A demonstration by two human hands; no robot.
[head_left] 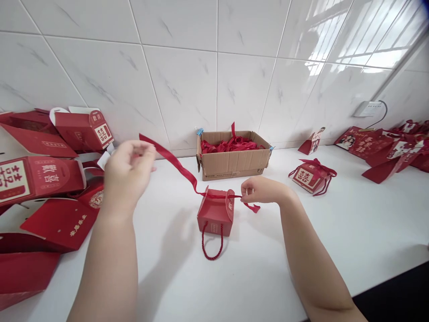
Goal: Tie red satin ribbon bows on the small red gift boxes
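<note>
A small red gift box stands on the white table, its dark red rope handle hanging down toward me. Across its top runs a red ribbon, which seems to pass through the box's upper flaps. My left hand, raised to the left of the box, pinches the long end of this ribbon. Just right of the box, my right hand is closed on the ribbon's other side, with a short tail dangling below the fingers.
Behind the gift box, a cardboard box holds many red ribbons. Several unfolded red boxes crowd the left side. At the right sit a box tied with a bow, a small triangular box and a pile of red packaging. A tiled wall rises behind.
</note>
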